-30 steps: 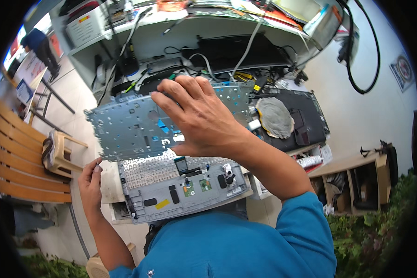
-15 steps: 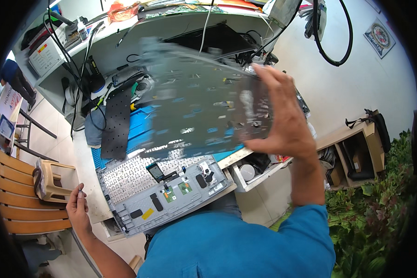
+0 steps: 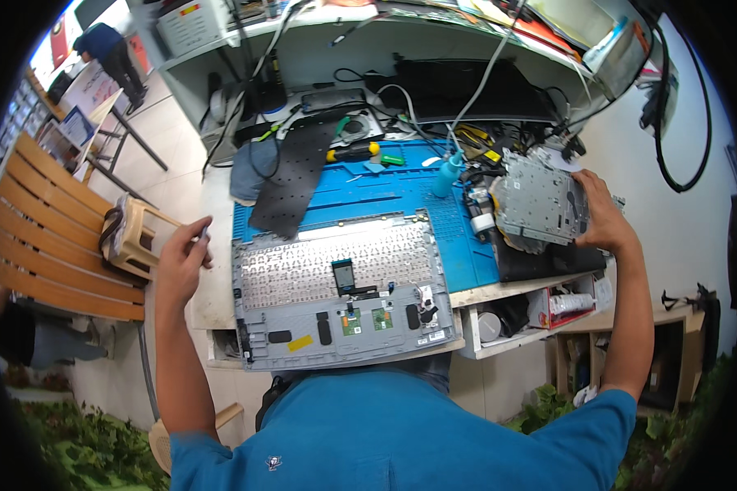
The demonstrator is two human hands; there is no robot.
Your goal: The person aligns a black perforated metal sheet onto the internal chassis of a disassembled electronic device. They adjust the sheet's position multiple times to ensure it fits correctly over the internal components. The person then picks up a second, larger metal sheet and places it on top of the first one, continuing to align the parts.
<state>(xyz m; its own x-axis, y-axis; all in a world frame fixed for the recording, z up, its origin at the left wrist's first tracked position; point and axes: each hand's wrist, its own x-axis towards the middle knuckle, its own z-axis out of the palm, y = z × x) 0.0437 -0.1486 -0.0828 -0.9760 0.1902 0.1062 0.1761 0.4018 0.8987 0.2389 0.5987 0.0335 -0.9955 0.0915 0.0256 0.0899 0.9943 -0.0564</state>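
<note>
At the right side of the bench, my right hand [image 3: 603, 211] grips the edge of a grey metal plate [image 3: 540, 196] with many small holes, held over a pile of parts. My left hand [image 3: 183, 263] is raised left of the bench, fingers pinched; what is in them is too small to make out. Between my hands, a laptop's keyboard and palm rest assembly [image 3: 291, 315] lies underside up at the front edge of the bench. It shows a silver keyboard back, small green boards and a small black module [image 3: 344, 275] near its middle.
A blue work mat [image 3: 368, 192] lies behind the laptop assembly, with a black perforated sheet [image 3: 293, 176], a yellow-black screwdriver [image 3: 354, 152] and a teal bottle [image 3: 446, 177]. Cables and parts crowd the back right. An open drawer [image 3: 512, 342] juts out at the right front.
My right hand has carried the plate from above the middle of the bench to the right side, lower down. My left hand stays pinched. The view has shifted, uncovering the mat.
</note>
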